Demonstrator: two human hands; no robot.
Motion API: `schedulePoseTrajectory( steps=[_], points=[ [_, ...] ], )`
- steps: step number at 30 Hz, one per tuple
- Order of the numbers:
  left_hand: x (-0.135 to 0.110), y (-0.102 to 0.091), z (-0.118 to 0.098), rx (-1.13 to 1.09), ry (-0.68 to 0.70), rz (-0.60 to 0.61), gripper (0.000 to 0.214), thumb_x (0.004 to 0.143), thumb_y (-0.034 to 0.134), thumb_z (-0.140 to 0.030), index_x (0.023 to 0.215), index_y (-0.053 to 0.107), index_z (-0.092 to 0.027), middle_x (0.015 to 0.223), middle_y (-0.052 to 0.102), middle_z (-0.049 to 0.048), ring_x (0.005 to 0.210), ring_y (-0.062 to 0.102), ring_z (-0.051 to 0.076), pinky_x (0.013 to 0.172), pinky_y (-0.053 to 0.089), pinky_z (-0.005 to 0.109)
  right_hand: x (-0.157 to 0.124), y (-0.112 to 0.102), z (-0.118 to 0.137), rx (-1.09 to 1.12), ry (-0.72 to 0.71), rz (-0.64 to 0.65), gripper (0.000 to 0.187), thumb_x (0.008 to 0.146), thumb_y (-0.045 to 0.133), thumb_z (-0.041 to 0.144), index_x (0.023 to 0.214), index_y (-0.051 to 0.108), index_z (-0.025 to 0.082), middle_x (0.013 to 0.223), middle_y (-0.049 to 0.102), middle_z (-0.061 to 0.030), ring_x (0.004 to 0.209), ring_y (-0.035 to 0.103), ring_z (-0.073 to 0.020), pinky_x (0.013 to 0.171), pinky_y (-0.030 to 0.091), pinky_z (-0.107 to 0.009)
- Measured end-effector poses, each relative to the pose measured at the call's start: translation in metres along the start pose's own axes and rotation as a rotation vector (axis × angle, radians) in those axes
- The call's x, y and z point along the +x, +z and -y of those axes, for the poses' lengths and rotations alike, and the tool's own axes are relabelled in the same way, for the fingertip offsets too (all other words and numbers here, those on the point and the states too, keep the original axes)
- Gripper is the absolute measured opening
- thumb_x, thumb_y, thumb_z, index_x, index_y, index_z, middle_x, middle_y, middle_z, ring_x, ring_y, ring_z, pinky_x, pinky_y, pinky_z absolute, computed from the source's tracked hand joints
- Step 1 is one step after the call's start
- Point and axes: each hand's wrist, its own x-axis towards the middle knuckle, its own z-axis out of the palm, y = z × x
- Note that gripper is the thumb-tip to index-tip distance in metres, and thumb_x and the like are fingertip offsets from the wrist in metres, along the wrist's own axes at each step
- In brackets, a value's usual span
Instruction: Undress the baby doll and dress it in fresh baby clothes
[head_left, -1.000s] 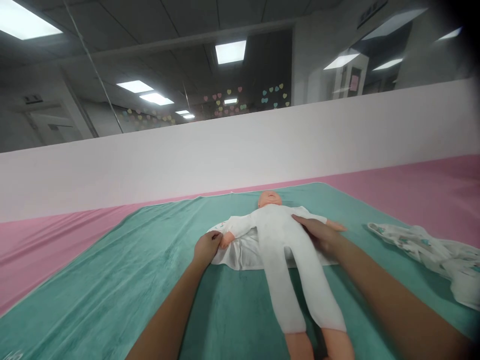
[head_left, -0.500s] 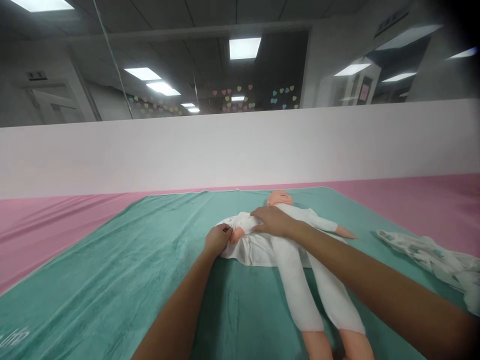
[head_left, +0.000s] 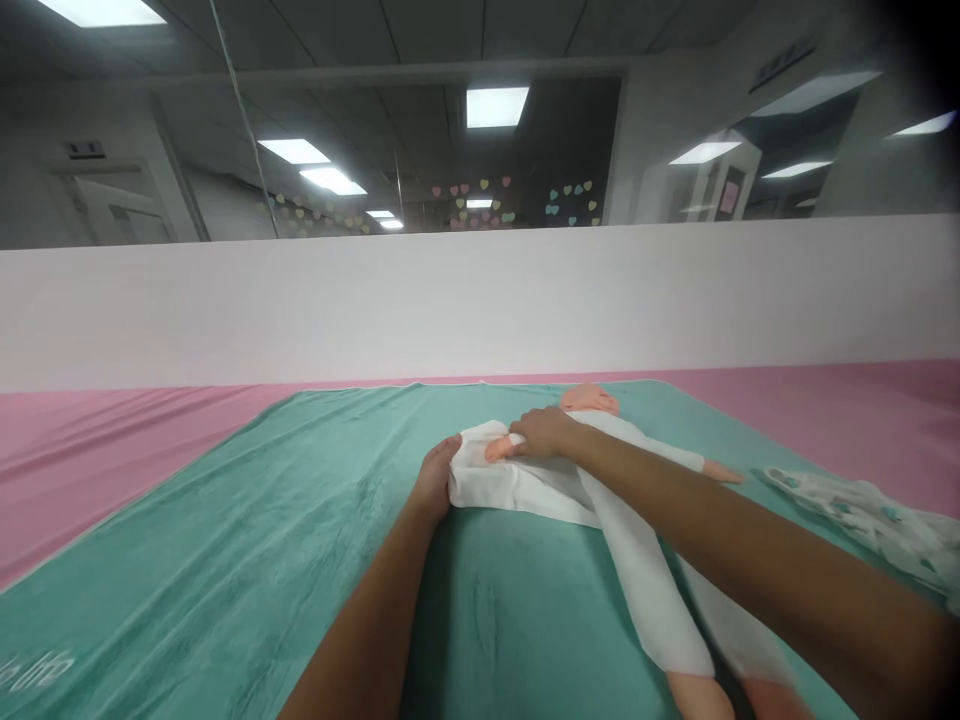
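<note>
A baby doll (head_left: pixel 645 560) in a white one-piece suit lies on its back on a teal towel (head_left: pixel 262 560), head (head_left: pixel 590 399) away from me. My right hand (head_left: pixel 541 433) reaches across its chest and is closed round the doll's near arm, whose pink hand (head_left: pixel 497 450) sticks out. My left hand (head_left: pixel 437 480) grips the edge of a white cloth (head_left: pixel 487 483) that lies under the doll and lifts it beside that arm. The doll's other arm stretches out to the right.
The towel covers a pink padded surface (head_left: pixel 90 450). A crumpled patterned cloth (head_left: pixel 862 520) lies at the right. A low white wall (head_left: pixel 480 300) runs along the back, with glass above it.
My right hand has moved from the doll's right side across its chest to the near arm and closed on it. My left hand has lifted the white cloth's edge.
</note>
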Motion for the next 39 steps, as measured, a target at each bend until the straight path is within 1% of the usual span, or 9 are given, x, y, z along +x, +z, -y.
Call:
schedulePoseTrajectory(
  steps=[6,11,19,23,27,30,32,36,39],
  points=[
    [-0.019,0.040,0.002,-0.284,-0.105,0.361,0.037,0.070,0.070,-0.037,0.097,0.063,-0.012,0.088,0.067,0.0084,0.074,0.060,0.016,0.070,0.045,0.026,0.005,0.005,0.017,-0.024,0.069,-0.044,0.028,0.077,0.053,0.044,0.089,0.064,0.021,0.092,0.067,-0.0126,0.080,0.062,-0.0282,0.067,0.041,-0.037],
    [-0.022,0.048,0.009,-0.227,-0.182,0.417,0.050,0.068,0.073,-0.029,0.115,0.061,-0.018,0.106,0.066,0.0083,0.094,0.060,0.020,0.085,0.042,0.031,-0.003,0.016,0.015,-0.019,0.060,-0.066,0.024,0.074,0.058,0.037,0.091,0.062,0.020,0.093,0.066,-0.0117,0.085,0.061,-0.0278,0.071,0.041,-0.036],
    [-0.044,0.075,0.002,-0.102,-0.239,0.623,0.038,0.069,0.072,-0.031,0.105,0.069,-0.020,0.109,0.066,0.0054,0.097,0.058,0.021,0.085,0.041,0.030,-0.005,0.020,-0.001,-0.012,0.207,-0.159,0.023,0.086,0.042,0.018,0.102,0.058,0.015,0.107,0.060,-0.0186,0.098,0.056,-0.0294,0.081,0.038,-0.043],
    [-0.045,0.073,0.004,-0.125,-0.267,0.519,0.035,0.065,0.074,-0.029,0.098,0.069,-0.017,0.092,0.068,0.0057,0.079,0.059,0.017,0.075,0.042,0.027,-0.019,0.015,0.004,0.027,0.233,-0.226,0.026,0.086,0.040,0.018,0.108,0.055,0.016,0.109,0.059,-0.0152,0.103,0.054,-0.0268,0.086,0.036,-0.041],
    [-0.039,0.063,0.005,-0.192,-0.255,0.433,0.034,0.065,0.074,-0.028,0.096,0.067,-0.014,0.087,0.066,0.0059,0.077,0.058,0.016,0.072,0.042,0.026,-0.063,0.014,-0.012,0.078,0.249,-0.358,0.036,0.083,0.047,0.031,0.117,0.049,0.019,0.121,0.052,-0.0113,0.111,0.047,-0.0241,0.092,0.036,-0.035],
    [-0.036,0.066,0.007,-0.188,-0.207,0.387,0.031,0.068,0.072,-0.033,0.092,0.065,-0.015,0.082,0.064,0.0036,0.073,0.057,0.014,0.068,0.042,0.024,-0.105,0.022,-0.041,0.208,0.572,-0.600,0.043,0.079,0.051,0.041,0.111,0.050,0.014,0.120,0.049,-0.0158,0.110,0.046,-0.0291,0.089,0.038,-0.038],
    [-0.035,0.070,0.008,-0.173,-0.161,0.347,0.028,0.070,0.070,-0.035,0.089,0.063,-0.015,0.080,0.063,0.0022,0.072,0.056,0.014,0.066,0.041,0.024,-0.128,0.030,-0.060,0.384,0.750,-0.539,0.048,0.079,0.048,0.051,0.106,0.052,0.011,0.114,0.053,-0.0187,0.103,0.051,-0.0308,0.085,0.040,-0.041],
    [-0.038,0.075,0.007,-0.188,-0.131,0.313,0.029,0.073,0.067,-0.036,0.092,0.061,-0.016,0.092,0.063,0.0042,0.082,0.057,0.016,0.072,0.043,0.025,-0.151,0.043,-0.084,0.810,0.845,-0.287,0.062,0.079,0.034,0.067,0.099,0.058,0.013,0.107,0.061,-0.0185,0.094,0.058,-0.0309,0.080,0.043,-0.041],
    [-0.041,0.073,0.005,-0.171,-0.125,0.317,0.027,0.076,0.064,-0.037,0.092,0.060,-0.016,0.093,0.062,0.0048,0.083,0.057,0.016,0.072,0.043,0.025,-0.153,0.048,-0.090,0.898,0.916,-0.299,0.069,0.079,0.036,0.066,0.109,0.057,0.008,0.118,0.058,-0.0222,0.107,0.054,-0.0342,0.091,0.039,-0.044]
  ],
)
